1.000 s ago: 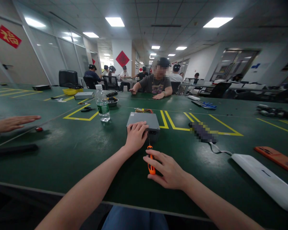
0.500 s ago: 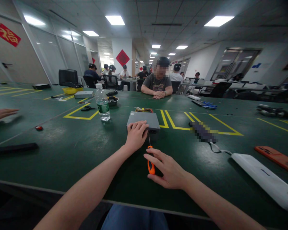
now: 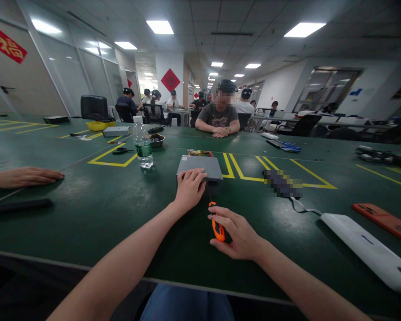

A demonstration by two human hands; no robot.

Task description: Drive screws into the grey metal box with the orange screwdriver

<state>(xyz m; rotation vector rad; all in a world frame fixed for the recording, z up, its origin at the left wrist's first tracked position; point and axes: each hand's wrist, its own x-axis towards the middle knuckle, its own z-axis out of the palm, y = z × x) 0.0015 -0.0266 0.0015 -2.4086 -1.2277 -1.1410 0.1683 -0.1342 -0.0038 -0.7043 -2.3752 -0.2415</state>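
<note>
A grey metal power supply unit (image 3: 203, 165) sits on the green table, with coloured cables (image 3: 200, 153) at its far side. My left hand (image 3: 190, 187) lies over its near left corner, fingers on the top and thumb down by the front face, steadying it. In my right hand (image 3: 237, 234) is a screwdriver (image 3: 218, 228) with an orange and black handle, held between the fingers and thumb. Its thin shaft points at the front face of the unit; whether the tip touches is too dark to tell.
A water bottle (image 3: 143, 145) stands behind left of the unit, near a metal bowl (image 3: 157, 141). To the right lie a white power bank-like device (image 3: 364, 249) with a cable and an orange phone (image 3: 384, 223). Another person's hand (image 3: 26, 177) rests at left; someone sits opposite.
The screwdriver handle has swung slightly right with my right hand, tilting the shaft. My left hand stays on the power supply unit. At left, another person's hand has come further in.
</note>
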